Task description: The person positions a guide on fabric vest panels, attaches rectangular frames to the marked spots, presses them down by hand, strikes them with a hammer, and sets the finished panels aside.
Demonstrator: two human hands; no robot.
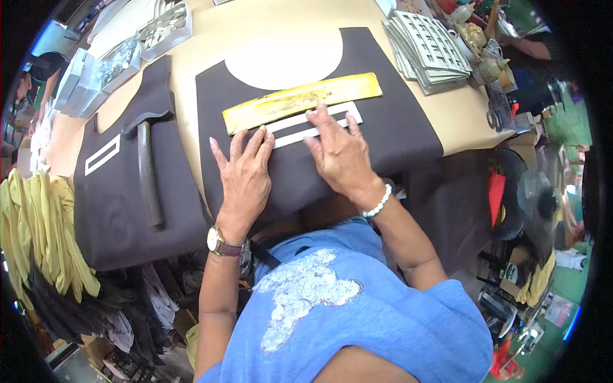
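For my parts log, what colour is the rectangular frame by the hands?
The rectangular frame is white; the head view, the only one here, shows it.

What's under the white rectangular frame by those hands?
Through the white rectangular frame, the dark panel shows. The right hand covers part of it, and anything directly beneath the frame's borders is hidden.

Bright, fairly even light washes the tabletop (255, 19) pale. The centre is reasonably sharp, while strong wide-angle distortion bends the outer areas, which soften toward black, rounded edges.
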